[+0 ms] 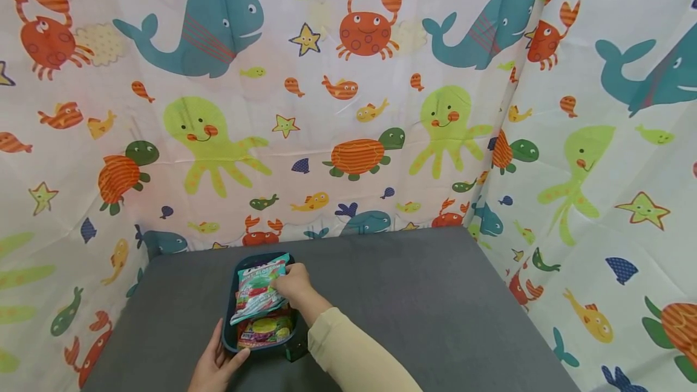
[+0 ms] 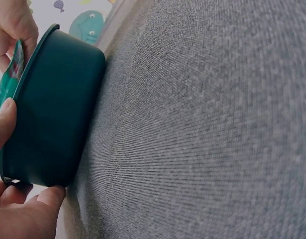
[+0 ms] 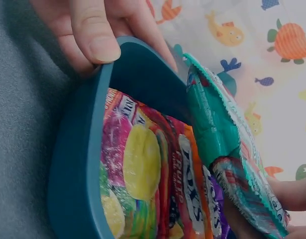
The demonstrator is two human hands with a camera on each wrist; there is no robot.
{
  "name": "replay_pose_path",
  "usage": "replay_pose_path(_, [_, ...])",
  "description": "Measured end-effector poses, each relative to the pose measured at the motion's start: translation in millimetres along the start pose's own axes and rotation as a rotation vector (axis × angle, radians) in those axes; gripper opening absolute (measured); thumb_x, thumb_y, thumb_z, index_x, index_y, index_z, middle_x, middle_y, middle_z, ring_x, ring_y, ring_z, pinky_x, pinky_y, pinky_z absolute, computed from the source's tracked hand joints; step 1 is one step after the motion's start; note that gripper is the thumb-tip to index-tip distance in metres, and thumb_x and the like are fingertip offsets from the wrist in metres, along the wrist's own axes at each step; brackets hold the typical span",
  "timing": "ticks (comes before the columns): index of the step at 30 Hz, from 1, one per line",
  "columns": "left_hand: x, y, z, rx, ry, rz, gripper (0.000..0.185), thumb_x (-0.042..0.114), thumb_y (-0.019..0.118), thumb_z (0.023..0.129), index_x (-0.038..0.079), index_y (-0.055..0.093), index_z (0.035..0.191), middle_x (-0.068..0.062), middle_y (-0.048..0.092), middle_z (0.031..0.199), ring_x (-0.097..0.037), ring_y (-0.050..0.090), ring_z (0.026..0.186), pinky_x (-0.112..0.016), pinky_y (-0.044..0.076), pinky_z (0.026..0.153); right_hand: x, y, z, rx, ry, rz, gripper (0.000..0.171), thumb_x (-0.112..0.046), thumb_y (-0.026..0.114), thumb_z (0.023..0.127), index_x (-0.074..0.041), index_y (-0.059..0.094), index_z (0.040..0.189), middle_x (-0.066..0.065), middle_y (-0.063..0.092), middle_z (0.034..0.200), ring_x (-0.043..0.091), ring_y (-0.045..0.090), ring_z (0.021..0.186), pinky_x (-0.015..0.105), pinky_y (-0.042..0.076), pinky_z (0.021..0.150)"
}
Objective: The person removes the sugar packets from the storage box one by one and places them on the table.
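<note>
A dark teal plastic bin [image 1: 227, 326] stands on the grey surface, with several colourful candy packets [image 1: 267, 329] inside; lettering on them includes "FRUIT" and "JOY". My left hand [image 1: 214, 363] grips the bin's near-left corner, thumb on the rim and fingers against the outer wall, as the left wrist view also shows. Between thumb and fingers, my right hand [image 1: 296, 288] pinches the right edge of a mint-green candy packet [image 1: 257, 292] that reads "BLOSSOM". This packet is tilted over the far part of the bin, above the others. In the right wrist view its underside partly hides the packets below.
The grey tabletop [image 1: 414, 301] stretches to the right of the bin. Behind and beside it hangs a white curtain [image 1: 327, 126] printed with sea animals. A small dark thing with a green edge [image 1: 296, 351] is at the bin's near-right corner, under the right forearm.
</note>
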State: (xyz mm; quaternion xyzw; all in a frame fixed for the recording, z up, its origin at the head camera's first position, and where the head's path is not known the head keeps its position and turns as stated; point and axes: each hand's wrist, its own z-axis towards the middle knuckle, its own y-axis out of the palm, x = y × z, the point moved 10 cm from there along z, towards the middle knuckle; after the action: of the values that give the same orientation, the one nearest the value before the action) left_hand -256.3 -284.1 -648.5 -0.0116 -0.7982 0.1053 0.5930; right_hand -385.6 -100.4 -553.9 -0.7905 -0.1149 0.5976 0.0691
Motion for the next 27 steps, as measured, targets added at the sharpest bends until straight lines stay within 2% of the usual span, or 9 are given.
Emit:
replay_pose_path(7, [2.6,0.9,-0.6,-0.001,-0.009,0.011,0.12,0.041,0.078,0.089,0.016,-0.015,0.161,-0.031,0.01,0.165,-0.048,0.024,0.148,-0.046,0.051,0.106,-3,-11,6,-0.015,-0.023,0.026,0.046,-0.009,0.072,0.094,0.003,0.057,0.136,0.015,0.063,0.116,0.024,0.065,0.093,0.042,0.06,0.077])
replay_pose_path(15, [2.6,1.2,-1.2,-0.008,-0.019,0.005,0.119,0.041,0.077,0.09,0.017,-0.015,0.161,-0.029,0.008,0.166,-0.048,0.023,0.149,-0.044,0.05,0.107,3,-28,12,-0.026,-0.004,0.142,0.048,-0.009,0.069,0.096,0.005,0.054,0.14,0.014,0.065,0.109,0.021,0.068,0.087,0.036,0.061,0.073])
replay_pose_path(20, [1.8,1.6,-1.3,-0.001,-0.023,0.015,0.119,0.04,0.078,0.089,0.016,-0.014,0.161,-0.029,0.01,0.165,-0.047,0.024,0.149,-0.042,0.051,0.106,0,-40,13,-0.041,-0.033,0.172,0.051,-0.008,0.068,0.096,0.006,0.052,0.142,0.017,0.064,0.118,0.022,0.067,0.093,0.035,0.06,0.076])
replay_pose_path(27, [3.3,2.7,-2.0,0.01,-0.022,0.043,0.121,0.042,0.078,0.088,0.014,-0.014,0.161,-0.029,0.009,0.165,-0.047,0.025,0.149,-0.043,0.05,0.106,-1,-56,13,-0.047,-0.05,0.184,0.052,-0.01,0.068,0.096,0.005,0.052,0.143,0.015,0.064,0.119,0.019,0.066,0.092,0.032,0.058,0.073])
